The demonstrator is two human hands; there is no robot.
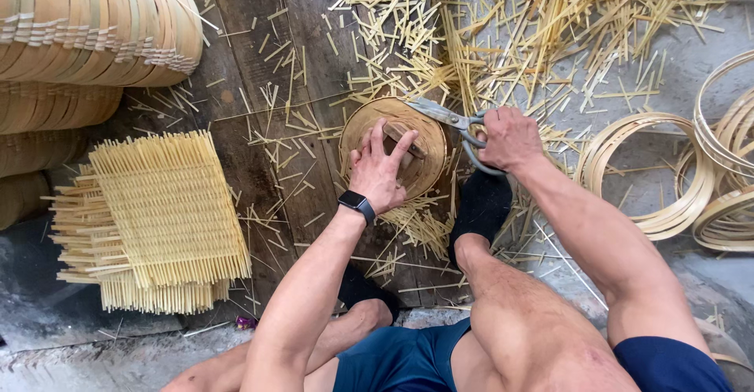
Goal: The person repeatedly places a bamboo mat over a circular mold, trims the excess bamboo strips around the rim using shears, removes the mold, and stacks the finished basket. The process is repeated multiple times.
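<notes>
While the left hand (378, 170) presses flat on a round bamboo frame (397, 147), the right hand (509, 137) grips scissors (448, 117) (blades at its far rim) amid bamboo offcuts (550, 15).

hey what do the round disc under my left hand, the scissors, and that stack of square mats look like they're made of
Round disc: apparently woven bamboo or similar, pale tan, matte, with fine strip texture.
Scissors: metal, going by the grey, dull-shiny blades; handle material unclear.
Stack of square mats: thin pale-yellow slats, probably bamboo, unfinished, with loose ends sticking out at the edges.
</notes>
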